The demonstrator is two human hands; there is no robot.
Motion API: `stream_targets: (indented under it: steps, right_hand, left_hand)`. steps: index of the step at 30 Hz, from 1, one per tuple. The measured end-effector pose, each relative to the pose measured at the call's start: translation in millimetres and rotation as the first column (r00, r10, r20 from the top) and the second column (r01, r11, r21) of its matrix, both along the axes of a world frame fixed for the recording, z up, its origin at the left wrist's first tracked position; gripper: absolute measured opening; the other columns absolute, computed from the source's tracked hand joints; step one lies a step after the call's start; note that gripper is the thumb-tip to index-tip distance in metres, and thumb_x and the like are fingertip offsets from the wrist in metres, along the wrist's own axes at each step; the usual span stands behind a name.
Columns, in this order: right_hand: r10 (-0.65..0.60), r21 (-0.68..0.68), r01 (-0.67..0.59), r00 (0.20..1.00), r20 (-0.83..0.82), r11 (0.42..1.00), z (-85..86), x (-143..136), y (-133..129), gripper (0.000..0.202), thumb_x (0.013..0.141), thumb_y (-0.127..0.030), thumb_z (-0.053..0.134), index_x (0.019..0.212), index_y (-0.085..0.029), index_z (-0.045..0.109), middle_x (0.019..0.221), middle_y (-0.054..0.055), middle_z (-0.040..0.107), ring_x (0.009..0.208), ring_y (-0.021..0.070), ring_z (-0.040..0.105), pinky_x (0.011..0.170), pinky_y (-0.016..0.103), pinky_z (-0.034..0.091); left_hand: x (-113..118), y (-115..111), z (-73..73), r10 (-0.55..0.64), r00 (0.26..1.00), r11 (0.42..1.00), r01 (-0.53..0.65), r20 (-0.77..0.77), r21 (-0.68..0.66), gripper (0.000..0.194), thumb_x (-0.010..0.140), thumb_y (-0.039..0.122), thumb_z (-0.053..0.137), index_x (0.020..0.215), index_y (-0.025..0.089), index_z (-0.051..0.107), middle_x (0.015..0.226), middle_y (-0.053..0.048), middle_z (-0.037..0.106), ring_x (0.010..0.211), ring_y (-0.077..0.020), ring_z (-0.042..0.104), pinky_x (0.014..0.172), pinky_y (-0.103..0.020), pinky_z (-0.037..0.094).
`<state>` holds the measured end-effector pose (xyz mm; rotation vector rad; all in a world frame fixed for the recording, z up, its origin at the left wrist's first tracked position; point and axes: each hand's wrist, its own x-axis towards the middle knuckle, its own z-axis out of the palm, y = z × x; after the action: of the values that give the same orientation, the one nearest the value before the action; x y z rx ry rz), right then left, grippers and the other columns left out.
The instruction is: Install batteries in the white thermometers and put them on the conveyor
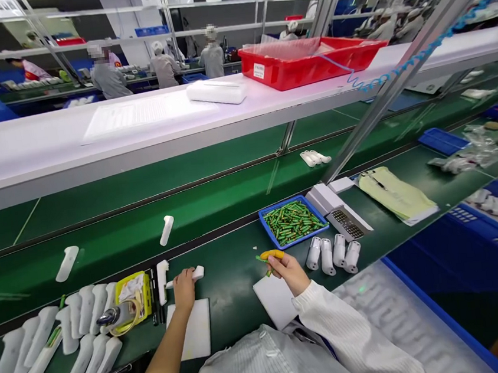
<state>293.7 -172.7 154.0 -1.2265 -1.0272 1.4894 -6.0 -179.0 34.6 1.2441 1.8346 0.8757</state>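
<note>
My left hand (185, 288) is closed around a small white plastic housing (198, 272), whose end sticks out past the fingers. Beside it on the left lies another white housing (162, 278). My right hand (289, 272) pinches slim green batteries (262, 259), held above a white foam pad (275, 297). An orange-yellow cover (272, 254), like a finger cot, shows at its index finger. Behind that hand is a blue tray (264, 232) full of green batteries. A second white pad (198, 328) lies under my left forearm.
Several white handle-shaped housings (79, 311) stand at left near a yellow container (146, 295) and a metal-capped bottle (115, 315). White parts (326, 255) lie right of the tray. A green belt (215, 205) carries more housings. A shelf (137, 140) holds a red bin (299, 71).
</note>
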Motion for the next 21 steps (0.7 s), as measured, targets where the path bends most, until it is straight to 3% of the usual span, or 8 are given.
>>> stream_targets:
  steps: [5, 9, 11, 12, 14, 16, 18, 21]
  right_hand:
    - [0.051, 0.072, -0.05, 0.999, -0.008, 0.996, 22.7, -15, -17, 0.045, 0.069, -0.06, 0.066, 0.082, -0.017, 0.064, 0.056, -0.002, 0.052, 0.047, 0.0083, 0.039, 0.047, 0.024, 0.035]
    - [0.128, 0.216, -0.139, 0.99, 0.064, 0.966, 53.8, -33, -37, 0.034, 0.079, -0.051, 0.062, 0.085, -0.018, 0.067, 0.067, 0.001, 0.059, 0.062, 0.0131, 0.053, 0.061, 0.027, 0.042]
    - [0.17, 0.39, -0.241, 0.963, 0.21, 0.889, 70.7, -42, -46, 0.025, 0.086, -0.042, 0.057, 0.088, -0.019, 0.067, 0.073, 0.003, 0.06, 0.064, 0.0125, 0.052, 0.06, 0.026, 0.04]
    - [0.177, 0.483, -0.301, 0.942, 0.286, 0.823, 78.2, -47, -50, 0.023, 0.089, -0.038, 0.054, 0.089, -0.019, 0.067, 0.075, 0.003, 0.06, 0.064, 0.0122, 0.052, 0.059, 0.026, 0.039]
    - [0.156, 0.625, -0.39, 0.905, 0.396, 0.676, 89.2, -55, -57, 0.022, 0.093, -0.033, 0.049, 0.091, -0.019, 0.065, 0.076, 0.003, 0.061, 0.064, 0.0124, 0.052, 0.059, 0.026, 0.039]
    - [0.094, 0.699, -0.436, 0.877, 0.471, 0.567, 94.2, -62, -61, 0.023, 0.094, -0.032, 0.046, 0.091, -0.018, 0.064, 0.076, 0.004, 0.062, 0.067, 0.0137, 0.053, 0.062, 0.027, 0.04]
    - [0.04, 0.696, -0.449, 0.854, 0.519, 0.561, 94.8, -68, -63, 0.022, 0.094, -0.033, 0.047, 0.091, -0.018, 0.062, 0.075, 0.004, 0.061, 0.067, 0.0143, 0.053, 0.062, 0.027, 0.04]
    - [0.091, 0.596, -0.411, 0.866, 0.492, 0.69, 94.9, -70, -63, 0.017, 0.092, -0.033, 0.05, 0.091, -0.019, 0.059, 0.072, 0.001, 0.059, 0.064, 0.0125, 0.052, 0.059, 0.025, 0.04]
  left_hand:
    - [17, 10, 40.9, 0.036, 0.924, 0.997, -0.057, 0.38, 0.044, 0.036, 0.074, 0.041, 0.057, 0.105, 0.021, 0.059, 0.103, -0.009, 0.058, 0.099, -0.0274, 0.054, 0.093, -0.045, 0.039]
    - [57, 2, 107.2, -0.009, 0.722, 0.995, -0.066, 0.692, 0.081, 0.05, 0.083, 0.056, 0.038, 0.11, 0.017, 0.054, 0.097, -0.008, 0.055, 0.079, -0.0163, 0.054, 0.076, -0.033, 0.046]
    - [74, -4, 146.5, -0.046, 0.611, 0.993, -0.058, 0.79, 0.103, 0.051, 0.086, 0.057, 0.034, 0.106, 0.016, 0.056, 0.085, -0.005, 0.051, 0.065, -0.0102, 0.047, 0.064, -0.025, 0.044]
    - [81, -7, 165.4, -0.067, 0.52, 0.991, -0.068, 0.851, 0.12, 0.049, 0.087, 0.055, 0.034, 0.107, 0.017, 0.056, 0.077, -0.001, 0.047, 0.059, -0.0074, 0.041, 0.059, -0.022, 0.041]
    - [92, -13, 197.8, -0.118, 0.182, 0.98, -0.14, 0.976, 0.144, 0.04, 0.09, 0.046, 0.038, 0.109, 0.017, 0.056, 0.068, 0.003, 0.037, 0.053, -0.0049, 0.032, 0.054, -0.018, 0.035]
    - [100, -19, 220.4, -0.167, -0.059, 0.969, -0.196, 0.984, 0.153, 0.034, 0.091, 0.039, 0.039, 0.11, 0.017, 0.056, 0.064, 0.005, 0.034, 0.051, -0.0044, 0.03, 0.052, -0.017, 0.034]
    - [106, -25, 232.8, -0.209, -0.114, 0.961, -0.209, 0.971, 0.182, 0.033, 0.091, 0.038, 0.038, 0.108, 0.016, 0.057, 0.062, 0.005, 0.035, 0.05, -0.0045, 0.029, 0.051, -0.017, 0.033]
    - [112, -33, 239.2, -0.302, -0.037, 0.931, -0.227, 0.953, 0.286, 0.036, 0.09, 0.042, 0.041, 0.108, 0.015, 0.057, 0.061, 0.004, 0.038, 0.049, -0.0054, 0.029, 0.05, -0.019, 0.034]
